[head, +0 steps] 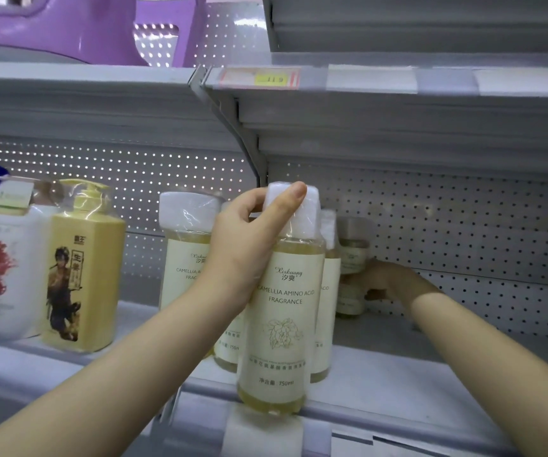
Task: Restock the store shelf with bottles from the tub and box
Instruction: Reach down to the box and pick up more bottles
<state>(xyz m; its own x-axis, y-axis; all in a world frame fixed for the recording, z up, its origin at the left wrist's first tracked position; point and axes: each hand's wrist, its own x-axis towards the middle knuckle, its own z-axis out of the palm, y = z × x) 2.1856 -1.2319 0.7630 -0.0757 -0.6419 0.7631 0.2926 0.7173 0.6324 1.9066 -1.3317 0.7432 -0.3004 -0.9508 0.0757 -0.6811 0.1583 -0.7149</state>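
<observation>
On the shelf (398, 387), the left grip (246, 245) clasps the front bottle (281, 324) at its cap while the right grip (386, 280) holds the rear bottle (351, 255).

I'm getting soft, even light, dimmer under the upper shelf (398, 127). Backlight dots punch through the pegboard (134, 166) on the left. Glare on wrapped caps (188, 211). Front bottle (281, 324) label readable; rear bottle (351, 265) and price tag (261, 80) smeared. Edges bow.

Left hand (243, 245) grips the front bottle (281, 311) by its neck at the shelf (381, 384) edge; right hand (386, 280) holds a rear bottle (351, 255) near the pegboard (463, 225)
</observation>
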